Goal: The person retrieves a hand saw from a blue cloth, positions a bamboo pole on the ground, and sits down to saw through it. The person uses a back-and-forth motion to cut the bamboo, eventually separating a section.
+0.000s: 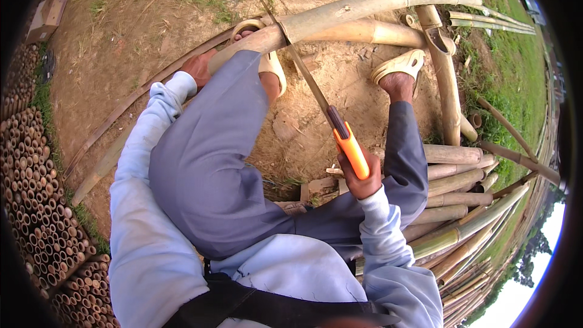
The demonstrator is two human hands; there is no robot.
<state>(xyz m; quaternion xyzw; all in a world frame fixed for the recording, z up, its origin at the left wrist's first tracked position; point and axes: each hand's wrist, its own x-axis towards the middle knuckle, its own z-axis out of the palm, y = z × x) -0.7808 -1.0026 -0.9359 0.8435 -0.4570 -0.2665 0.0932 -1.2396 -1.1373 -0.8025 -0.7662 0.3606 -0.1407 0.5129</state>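
Note:
A long bamboo pole point(346, 11) arches across in front of me, under my left knee. My left hand point(198, 69) grips it left of the knee, its fingers partly hidden. In my right hand point(362, 177) is a hand saw point(311, 88), held by its orange handle. The saw's blade lies across the pole just right of the knee, its tip pointing up and away beyond the pole. My left foot in a beige clog point(274, 73) is partly hidden beneath the pole; the right clog point(399, 65) rests on the dirt.
A second bamboo piece point(364, 32) lies below the pole, beside an upright notched bamboo post point(446, 79). Cut bamboo lengths point(452, 155) are heaped at my right. Stacked bamboo tubes point(36, 188) line the left side, near a cardboard box point(51, 9). Grass point(504, 67) borders the dirt.

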